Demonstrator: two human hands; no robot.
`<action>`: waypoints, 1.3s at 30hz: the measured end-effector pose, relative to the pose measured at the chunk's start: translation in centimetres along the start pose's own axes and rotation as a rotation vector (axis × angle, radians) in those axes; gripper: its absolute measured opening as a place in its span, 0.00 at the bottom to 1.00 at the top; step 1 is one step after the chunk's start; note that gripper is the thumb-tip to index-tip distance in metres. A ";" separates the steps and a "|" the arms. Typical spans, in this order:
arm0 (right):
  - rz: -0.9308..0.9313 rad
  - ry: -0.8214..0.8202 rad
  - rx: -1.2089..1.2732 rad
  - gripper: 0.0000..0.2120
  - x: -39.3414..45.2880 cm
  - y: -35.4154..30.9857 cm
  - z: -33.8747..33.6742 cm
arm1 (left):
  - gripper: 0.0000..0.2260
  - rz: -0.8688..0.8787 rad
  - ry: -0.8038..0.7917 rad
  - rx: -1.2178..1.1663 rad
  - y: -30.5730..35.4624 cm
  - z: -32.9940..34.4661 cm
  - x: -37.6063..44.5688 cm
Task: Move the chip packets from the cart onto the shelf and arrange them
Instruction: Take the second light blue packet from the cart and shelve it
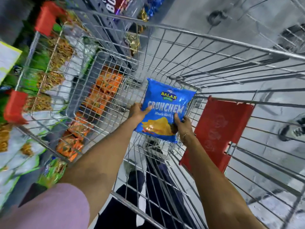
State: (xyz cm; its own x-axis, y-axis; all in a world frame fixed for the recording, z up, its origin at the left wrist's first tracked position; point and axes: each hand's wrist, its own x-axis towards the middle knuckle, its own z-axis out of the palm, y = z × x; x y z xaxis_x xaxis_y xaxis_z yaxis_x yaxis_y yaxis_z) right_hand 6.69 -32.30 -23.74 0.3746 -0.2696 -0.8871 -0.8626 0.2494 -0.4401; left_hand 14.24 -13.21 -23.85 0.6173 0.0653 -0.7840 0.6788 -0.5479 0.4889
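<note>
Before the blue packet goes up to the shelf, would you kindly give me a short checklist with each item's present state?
1. Left hand on blue packet: ok, holds its left edge.
2. Right hand on packet: ok, holds its lower right corner.
3. Packet undamaged: cannot tell.
4. Packet clear of cart wires: cannot tell.
5. Free shelf slot: cannot tell; shelves at left blurred.
6. Other packets left in cart: none visible.
</note>
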 end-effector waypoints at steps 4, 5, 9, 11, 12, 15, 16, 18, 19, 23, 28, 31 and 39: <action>-0.015 0.003 0.005 0.35 0.6 0.6 -0.1 | 0.19 0.009 0.042 0.106 0.5 0.0 -0.4; -0.018 -0.006 -0.005 0.32 0.9 0.7 -0.2 | 0.18 0.037 0.051 0.113 0.2 0.0 -0.2; -0.021 -0.029 -0.034 0.24 0.2 0.2 -0.6 | 0.12 0.081 0.065 0.065 -0.9 -0.9 -0.6; -0.042 -0.057 -0.007 0.22 -0.7 0.2 -0.7 | 0.13 0.095 0.056 0.092 -1.2 -1.7 -1.1; -0.060 -0.069 0.006 0.21 -1.3 0.1 -0.7 | 0.13 0.089 0.051 0.095 -1.2 -2.3 -1.4; -0.126 -0.066 0.055 0.30 -3.1 -0.6 -0.1 | 0.15 0.128 0.038 0.046 -0.9 -4.4 -1.8; -0.162 -0.078 0.064 0.29 -4.0 -1.3 0.2 | 0.14 0.148 0.030 0.030 -0.6 -5.1 -2.0; -0.235 -0.108 0.078 0.21 -5.8 -2.8 0.7 | 0.14 0.195 0.048 0.026 0.5 -7.0 -2.9; -0.274 -0.114 0.067 0.17 -6.7 -3.6 1.1 | 0.16 0.234 0.070 0.024 1.2 -8.2 -3.6; -0.493 -0.177 0.006 0.13 -11.6 -7.7 2.6 | 0.23 0.415 0.180 0.002 4.3 -14.1 -8.2; -0.754 -0.342 0.008 0.14 -20.7 -13.9 5.4 | 0.30 0.536 0.427 -0.109 7.0 -22.0 -18.5; -0.897 -0.469 0.017 0.09 -27.5 -17.5 7.1 | 0.22 0.619 0.563 -0.224 8.4 -26.5 -26.4; -1.300 -0.694 0.037 0.06 -47.7 -24.6 11.0 | 0.08 0.892 0.816 -0.397 10.5 -37.2 -45.4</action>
State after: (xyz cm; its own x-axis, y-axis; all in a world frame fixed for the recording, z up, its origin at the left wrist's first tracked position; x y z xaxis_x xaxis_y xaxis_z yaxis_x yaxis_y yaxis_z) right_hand 13.72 -15.34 27.90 0.9553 0.1697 0.2422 0.2044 0.2130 -0.9554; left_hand 8.11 9.08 31.08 0.8878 0.3741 0.2681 -0.1122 -0.3890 0.9144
